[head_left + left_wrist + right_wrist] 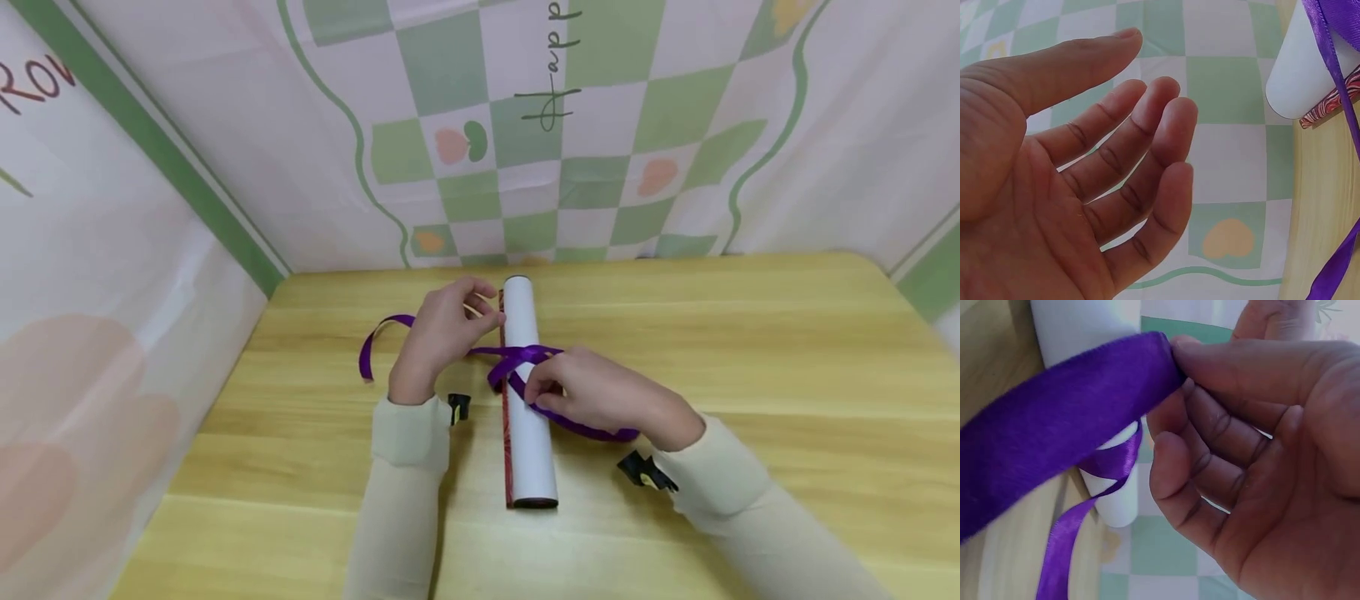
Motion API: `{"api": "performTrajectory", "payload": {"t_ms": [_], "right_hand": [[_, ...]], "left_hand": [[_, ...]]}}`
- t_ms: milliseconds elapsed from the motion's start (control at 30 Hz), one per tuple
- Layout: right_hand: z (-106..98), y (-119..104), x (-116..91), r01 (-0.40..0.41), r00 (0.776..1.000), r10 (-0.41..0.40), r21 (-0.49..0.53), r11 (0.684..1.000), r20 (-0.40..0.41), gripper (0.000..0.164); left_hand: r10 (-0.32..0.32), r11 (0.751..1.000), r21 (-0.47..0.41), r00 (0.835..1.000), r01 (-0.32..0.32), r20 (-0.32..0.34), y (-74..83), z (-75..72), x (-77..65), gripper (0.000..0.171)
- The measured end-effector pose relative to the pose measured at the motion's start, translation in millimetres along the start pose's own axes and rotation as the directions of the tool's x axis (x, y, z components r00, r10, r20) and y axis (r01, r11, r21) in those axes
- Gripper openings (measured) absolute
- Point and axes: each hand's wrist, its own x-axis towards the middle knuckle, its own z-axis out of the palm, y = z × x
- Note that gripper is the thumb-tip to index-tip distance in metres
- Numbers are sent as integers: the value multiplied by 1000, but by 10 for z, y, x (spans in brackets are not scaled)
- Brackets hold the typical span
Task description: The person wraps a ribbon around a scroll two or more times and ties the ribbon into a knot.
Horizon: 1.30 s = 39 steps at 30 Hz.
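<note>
A white rolled-up sheet (532, 454) with a red patterned edge (507, 450) lies lengthwise on the table. Purple ribbon (527, 354) crosses around its middle in loops, with one tail curving off to the left. My right hand (596, 387) is over the roll's right side; in the right wrist view its thumb and forefinger pinch a length of the ribbon (1072, 419). Near the roll's upper left side is my left hand (446, 325), holding nothing. The left wrist view shows its fingers (1166, 144) loosely bent and apart from the thumb.
The wooden table (750, 333) backs onto a hanging cloth (600, 125) with green and white checks. Another printed cloth (112, 250) hangs along the left. Small black pieces (647, 472) show beside the cuffs.
</note>
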Motion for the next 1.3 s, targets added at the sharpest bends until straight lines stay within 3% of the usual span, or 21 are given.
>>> {"api": "performTrajectory", "payload": {"t_ms": [400,600,800,967,1200,1300], "right_hand": [[91,46,18,-76,997,76,10,997,-23,11],[116,30,53,-94,995,94,6,996,-45,13],[135,43,85,-77,993,77,4,997,-92,13],[142,48,99,-108,987,110,24,994,-119,14],[161,68,95,-149,975,152,34,988,-162,13],[173,84,94,-139,974,143,37,990,-175,13]], "left_hand": [[-1,999,35,999,-1,50,-13,85,11,31],[-5,989,145,993,-12,120,-79,137,54,33],[-18,956,290,972,-51,232,-145,247,143,42],[-59,942,333,946,-53,320,-153,322,190,42],[-96,931,365,950,-21,298,-167,350,184,36],[-123,934,358,943,3,311,-159,353,165,28]]}}
